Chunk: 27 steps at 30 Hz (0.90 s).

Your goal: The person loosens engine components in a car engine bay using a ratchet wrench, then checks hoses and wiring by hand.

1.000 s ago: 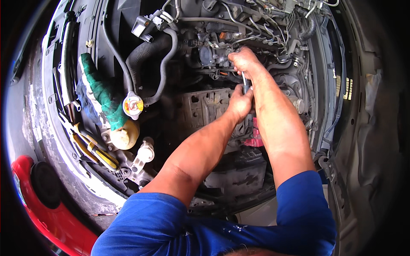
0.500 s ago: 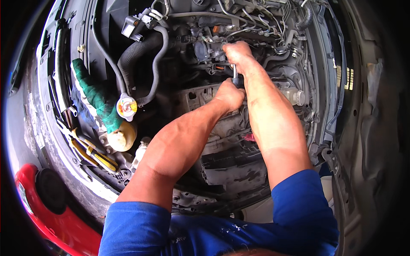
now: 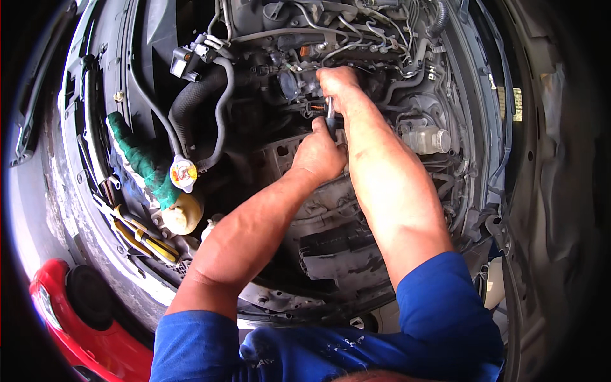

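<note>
My left hand point(image 3: 320, 154) is closed around the dark grip of a hand tool with a shiny metal shaft point(image 3: 330, 107); its exact kind does not show. The shaft points away from me and runs up to my right hand point(image 3: 339, 84), which is curled over its far end. What lies under those right fingers is hidden. Both hands are deep in a car's engine bay, beside a round grey metal part point(image 3: 289, 85) and a connector with an orange stripe point(image 3: 316, 107).
Pliers with yellow handles point(image 3: 156, 247) lie on the left front edge. Beside them are a green-wrapped object point(image 3: 141, 159), a cream-coloured rounded end point(image 3: 183, 214) and a radiator cap point(image 3: 183, 173). Thick black hoses point(image 3: 191, 105) bend nearby. A translucent reservoir point(image 3: 426, 140) stands right of my right forearm.
The view has shifted slightly, so the engine parts sit a little differently in the picture. My left hand has turned, with its thumb now up along the grip. Both hands keep their hold.
</note>
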Motion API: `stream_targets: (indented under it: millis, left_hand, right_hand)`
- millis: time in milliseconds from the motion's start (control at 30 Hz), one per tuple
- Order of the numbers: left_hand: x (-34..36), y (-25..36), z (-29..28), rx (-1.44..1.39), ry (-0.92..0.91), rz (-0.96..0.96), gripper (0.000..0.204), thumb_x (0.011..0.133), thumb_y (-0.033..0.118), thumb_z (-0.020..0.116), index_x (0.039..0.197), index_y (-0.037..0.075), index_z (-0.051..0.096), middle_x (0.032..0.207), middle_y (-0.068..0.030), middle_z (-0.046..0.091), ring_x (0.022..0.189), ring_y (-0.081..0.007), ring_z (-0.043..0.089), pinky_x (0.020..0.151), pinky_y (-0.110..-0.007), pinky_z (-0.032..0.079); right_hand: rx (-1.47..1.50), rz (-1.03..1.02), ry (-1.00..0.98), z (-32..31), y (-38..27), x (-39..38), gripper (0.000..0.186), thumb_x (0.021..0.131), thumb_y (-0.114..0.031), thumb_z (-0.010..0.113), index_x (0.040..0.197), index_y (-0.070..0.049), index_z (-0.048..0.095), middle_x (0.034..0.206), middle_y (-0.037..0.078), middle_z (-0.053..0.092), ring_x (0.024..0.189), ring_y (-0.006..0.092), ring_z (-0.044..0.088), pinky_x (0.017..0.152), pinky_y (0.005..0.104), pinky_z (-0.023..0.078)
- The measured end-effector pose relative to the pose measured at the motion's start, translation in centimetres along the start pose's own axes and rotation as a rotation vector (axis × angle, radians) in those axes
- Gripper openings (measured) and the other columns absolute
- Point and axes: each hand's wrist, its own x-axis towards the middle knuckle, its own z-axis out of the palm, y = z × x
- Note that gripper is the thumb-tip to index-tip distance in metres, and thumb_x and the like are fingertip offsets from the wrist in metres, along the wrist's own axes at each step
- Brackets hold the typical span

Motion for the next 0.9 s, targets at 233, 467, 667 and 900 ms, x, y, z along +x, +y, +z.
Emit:
stream_targets:
  millis: [233, 467, 667, 900]
  left_hand:
    - [0.5, 0.5, 0.2, 0.056, 0.018, -0.022, 0.062, 0.086, 0.017, 0.057, 0.133, -0.013, 0.03, 0.112, -0.0376, 0.062, 0.109, -0.0465, 0.062, 0.094, -0.048, 0.049]
    - [-2.1, 0.0, 0.5, 0.174, 0.24, -0.097, 0.102, 0.076, 0.018, 0.071, 0.15, -0.005, 0.005, 0.141, -0.0286, 0.042, 0.131, -0.0422, 0.046, 0.109, -0.041, 0.04]
    - [-0.2, -0.1, -2.0, 0.265, -0.038, 0.104, 0.106, 0.072, 0.013, 0.069, 0.155, 0.0, 0.004, 0.147, -0.031, 0.033, 0.128, -0.045, 0.048, 0.108, -0.044, 0.043]
    - [-0.1, -0.1, -2.4, 0.288, -0.039, 0.142, 0.101, 0.074, 0.009, 0.065, 0.154, 0.0, 0.005, 0.141, -0.0322, 0.038, 0.123, -0.0447, 0.053, 0.103, -0.045, 0.046]
  right_hand:
    - [0.262, -0.023, -0.173, -1.3, 2.0, -2.7, 0.023, 0.098, -0.021, 0.06, 0.092, 0.0, 0.061, 0.074, 0.007, 0.061, 0.056, 0.0178, 0.06, 0.048, 0.0345, 0.049]
    - [0.789, 0.133, -0.329, -1.5, 5.7, -6.3, 0.03, 0.1, -0.03, 0.056, 0.094, -0.001, 0.057, 0.076, 0.015, 0.068, 0.064, 0.0269, 0.065, 0.058, 0.0396, 0.055]
    - [0.776, 0.07, -0.176, -0.5, 6.0, -5.6, 0.034, 0.096, -0.03, 0.062, 0.1, 0.003, 0.067, 0.098, 0.012, 0.065, 0.088, 0.0215, 0.059, 0.079, 0.0375, 0.049]
    - [0.748, 0.082, -0.132, -0.2, 5.4, -6.5, 0.033, 0.095, -0.03, 0.064, 0.099, 0.003, 0.066, 0.096, 0.011, 0.066, 0.085, 0.0201, 0.059, 0.077, 0.0365, 0.05]
